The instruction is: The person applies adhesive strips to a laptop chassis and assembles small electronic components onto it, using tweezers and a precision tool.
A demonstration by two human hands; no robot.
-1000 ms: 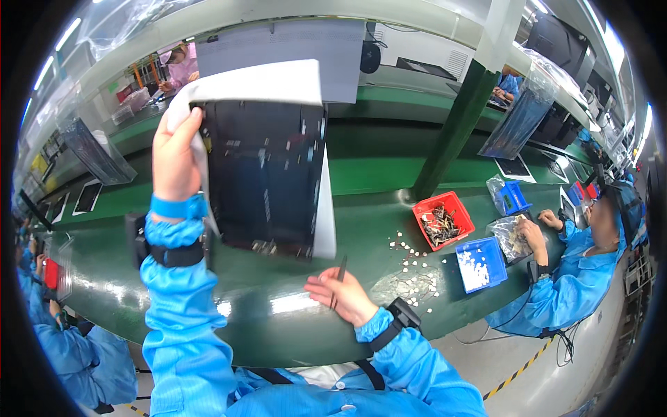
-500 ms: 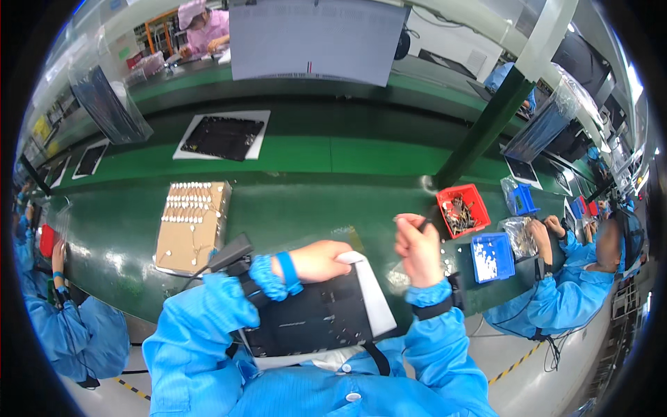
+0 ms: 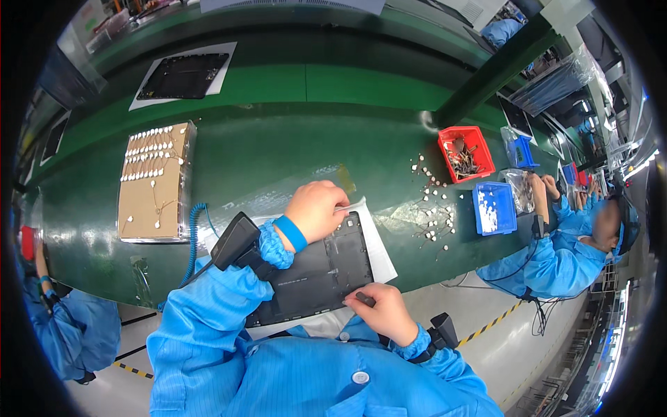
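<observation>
From my feed, left to right: brown cardboard tray (image 3: 154, 184) on the green worktop (image 3: 278, 149), rows of small white parts pinned on its upper half, lower half mostly bare. Coiled blue cable (image 3: 194, 233) beside it runs to a black wrist unit (image 3: 235, 240)

Left hand (image 3: 316, 208) lies knuckles-up, fingers curled, pressing down the top edge of the black panel (image 3: 316, 271); looks like it's steadying it, not lifting it. Panel is flat, matte, rectangular, with moulded ribs and cutouts, sitting on a white sheet (image 3: 379, 247) at the near worktop edge, partly over my lap

Right hand (image 3: 382, 311) closed around a thin dark tool (image 3: 365, 299), tip at the panel's lower right corner. Can't tell if a part is on the tip

Progress, my read: panel is placed and held, tool is in position, fitting work looks early; I see no white parts seated on the panel

Further right: loose white parts (image 3: 434, 208) scattered on the glossy worktop, red bin (image 3: 465, 154) of dark metal pieces, blue bin (image 3: 492, 208) of white bits, a co-worker's hand (image 3: 538, 187) at a clear bag
</observation>
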